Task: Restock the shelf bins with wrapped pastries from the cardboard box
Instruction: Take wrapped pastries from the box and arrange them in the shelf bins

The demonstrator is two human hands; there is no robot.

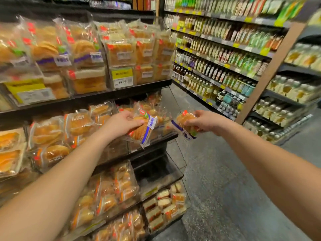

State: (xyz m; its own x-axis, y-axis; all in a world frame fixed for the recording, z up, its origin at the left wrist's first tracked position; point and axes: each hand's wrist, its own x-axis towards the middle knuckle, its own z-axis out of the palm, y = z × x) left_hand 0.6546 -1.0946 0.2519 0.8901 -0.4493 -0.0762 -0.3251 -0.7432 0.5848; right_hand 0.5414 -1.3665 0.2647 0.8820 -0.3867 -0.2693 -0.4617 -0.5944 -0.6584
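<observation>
My left hand [124,121] grips a wrapped round pastry [141,131] with a blue-and-white label, held at the front of the clear shelf bin [156,136] at the right end of the middle shelf. My right hand [202,121] holds a second wrapped pastry [185,121] just right of that bin, out over the aisle floor. Several wrapped pastries lie inside the bin behind the one in my left hand. The cardboard box is out of view.
Bread shelves [86,100] packed with wrapped buns fill the left, with a yellow price tag [122,78] on the upper row. A dark bin [156,171] sits one shelf lower. Bottle shelves [217,66] line the far side of the grey aisle floor [217,188].
</observation>
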